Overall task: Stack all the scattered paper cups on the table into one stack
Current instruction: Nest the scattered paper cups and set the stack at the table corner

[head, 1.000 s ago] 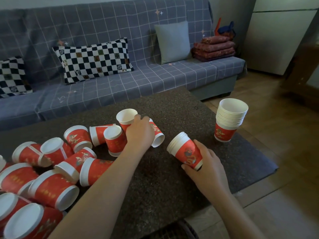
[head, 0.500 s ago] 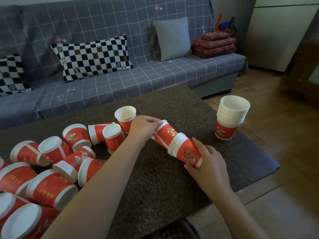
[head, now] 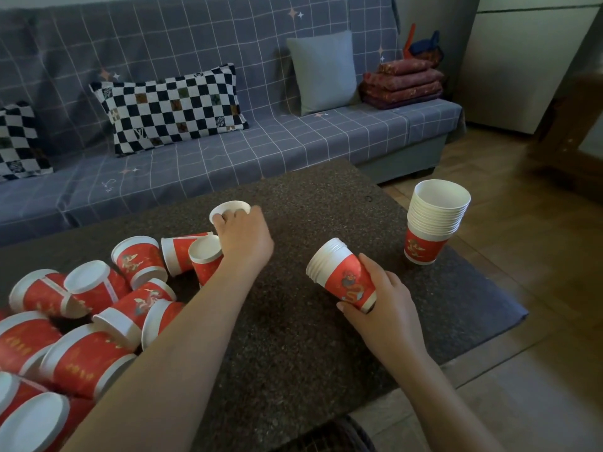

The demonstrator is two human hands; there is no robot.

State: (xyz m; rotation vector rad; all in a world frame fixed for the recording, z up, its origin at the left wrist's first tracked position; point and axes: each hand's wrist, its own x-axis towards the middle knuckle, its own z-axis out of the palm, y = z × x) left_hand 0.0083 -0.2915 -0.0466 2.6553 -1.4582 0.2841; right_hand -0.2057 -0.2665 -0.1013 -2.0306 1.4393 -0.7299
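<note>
My right hand (head: 380,303) grips a short stack of red paper cups (head: 339,275), tilted with the white rims pointing up and left, just above the table. My left hand (head: 243,238) reaches over an upright cup (head: 228,208) at the table's middle, fingers curled around its rim. Several loose red cups (head: 98,301) lie on their sides in a heap at the left. A taller upright stack (head: 432,226) stands near the right edge of the dark table (head: 310,353).
A grey checked sofa (head: 293,141) with a black-and-white pillow (head: 169,107) and a grey cushion (head: 323,71) runs behind the table. Folded red cloths (head: 403,83) lie on its right end. Wooden floor (head: 538,288) lies to the right.
My left hand pushed a cup into the stack in my right hand, then moved back left to the upright cup. The held stack shifted slightly right.
</note>
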